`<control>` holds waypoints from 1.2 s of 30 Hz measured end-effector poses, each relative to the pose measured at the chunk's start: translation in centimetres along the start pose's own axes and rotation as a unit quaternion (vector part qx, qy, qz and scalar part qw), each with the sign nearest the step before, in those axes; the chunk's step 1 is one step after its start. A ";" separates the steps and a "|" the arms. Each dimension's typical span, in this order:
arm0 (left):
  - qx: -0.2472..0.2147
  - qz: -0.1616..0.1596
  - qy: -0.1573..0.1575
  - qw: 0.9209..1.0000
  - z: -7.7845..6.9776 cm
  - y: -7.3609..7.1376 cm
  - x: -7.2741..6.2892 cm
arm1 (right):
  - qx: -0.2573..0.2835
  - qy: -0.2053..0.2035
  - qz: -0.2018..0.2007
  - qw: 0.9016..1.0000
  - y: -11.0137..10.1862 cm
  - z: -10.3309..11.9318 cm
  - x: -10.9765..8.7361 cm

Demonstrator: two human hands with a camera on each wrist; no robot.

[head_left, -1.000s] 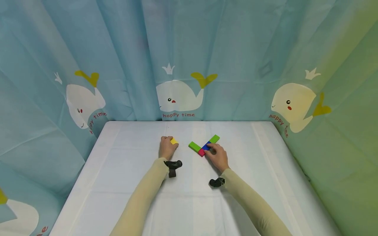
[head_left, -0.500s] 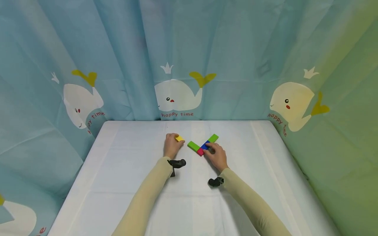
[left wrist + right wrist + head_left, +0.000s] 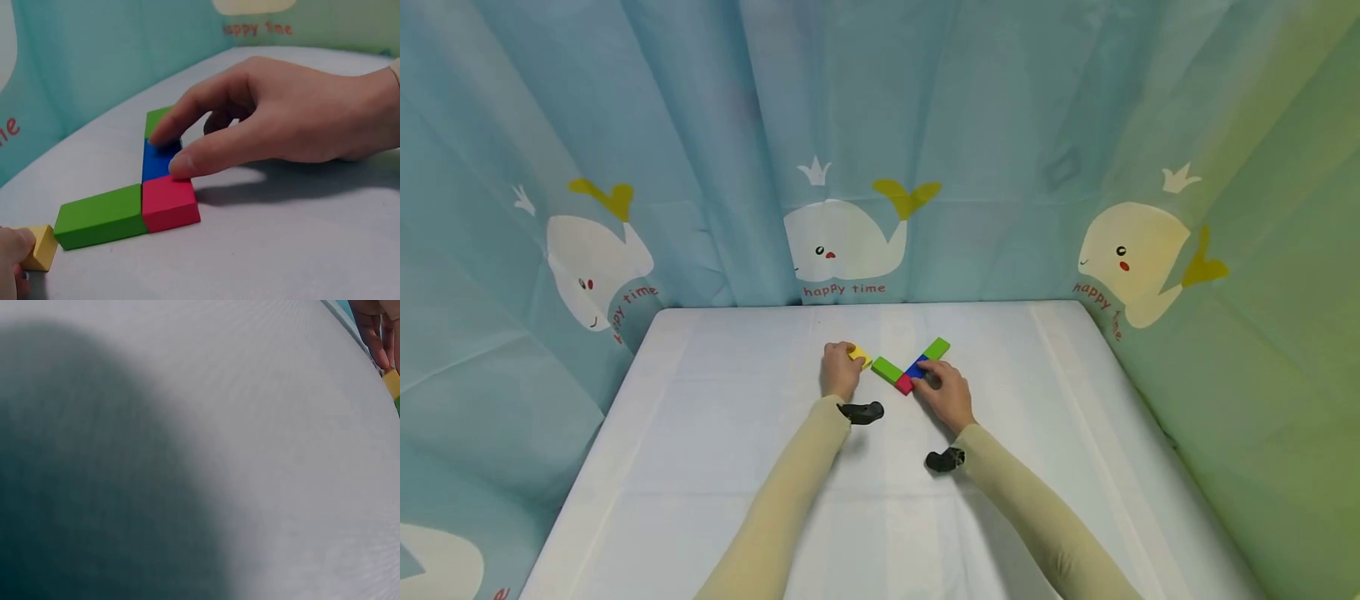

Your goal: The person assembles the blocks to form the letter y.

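My left hand (image 3: 841, 371) pinches a yellow block (image 3: 861, 357) between thumb and fingers on the table. In the left wrist view the yellow block's end touches or nearly touches the near corner of a green block (image 3: 100, 215). That green block abuts a red block (image 3: 170, 203), the corner of a V-shaped row. From the red one, a blue block (image 3: 161, 160) and another green block (image 3: 937, 348) run off to the far right. My right hand (image 3: 950, 395) holds the blue block, index finger and thumb at its sides. In the right wrist view the right hand is out of sight.
A white cloth covers the table (image 3: 700, 467). Light blue curtains (image 3: 1000, 167) with whale prints stand close behind its far edge and along the sides. Black camera mounts (image 3: 862, 413) sit on both wrists, low over the cloth.
My left hand has moved right with the yellow block, bringing it up to the left green block's end. The right hand stays at the blue block. The head view has shifted slightly.
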State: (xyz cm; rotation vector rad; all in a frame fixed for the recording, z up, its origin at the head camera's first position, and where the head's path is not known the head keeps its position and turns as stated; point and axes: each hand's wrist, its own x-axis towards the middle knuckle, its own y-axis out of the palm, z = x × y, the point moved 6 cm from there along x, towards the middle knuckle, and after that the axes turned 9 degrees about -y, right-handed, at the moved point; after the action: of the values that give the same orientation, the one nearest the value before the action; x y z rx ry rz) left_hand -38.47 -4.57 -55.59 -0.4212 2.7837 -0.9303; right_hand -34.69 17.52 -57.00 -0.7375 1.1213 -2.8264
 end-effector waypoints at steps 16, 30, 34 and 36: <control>-0.051 -0.008 -0.035 0.998 -0.3 0.1 -0.5 | -0.010 0.011 0.001 1.000 0.2 -0.3 -0.1; -0.038 0.006 -0.013 0.999 -0.7 0.3 -0.6 | -0.011 0.009 -0.005 1.000 0.1 -0.1 -0.1; -0.036 0.008 -0.007 0.999 -0.7 0.4 -0.6 | -0.011 0.010 -0.005 1.000 0.1 0.0 -0.1; -0.031 0.008 -0.005 0.999 -0.7 0.4 -0.6 | -0.011 0.010 -0.003 1.000 0.1 0.0 -0.1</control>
State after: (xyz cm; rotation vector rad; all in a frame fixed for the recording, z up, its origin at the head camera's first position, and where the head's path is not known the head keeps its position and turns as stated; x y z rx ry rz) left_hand -38.18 -3.66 -55.28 -0.4103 2.8085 -0.8393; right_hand -34.57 17.47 -57.08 -0.7170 1.1574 -2.8378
